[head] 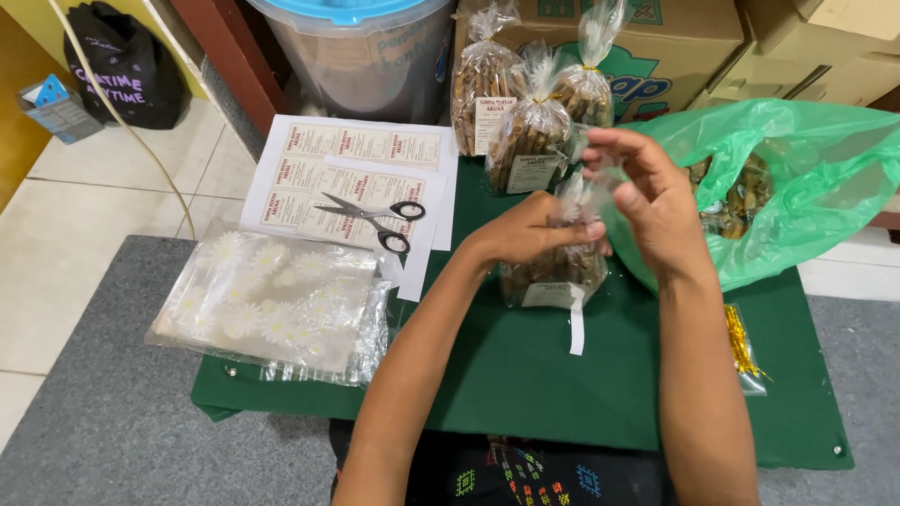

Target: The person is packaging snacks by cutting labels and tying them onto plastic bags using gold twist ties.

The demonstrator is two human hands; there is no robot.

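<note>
Both hands (pixel 600 211) pinching snack bag (pixel 555 272) neck

Clear cellophane bag (pixel 555 272) of brown stick snacks, upright on green table cloth, white label low on front, neck gathered at top, 1 paper strip hanging below.

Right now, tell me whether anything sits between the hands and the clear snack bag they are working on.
Nothing visible does. The left hand and right hand already pinch the gathered neck of the clear snack bag.
</note>
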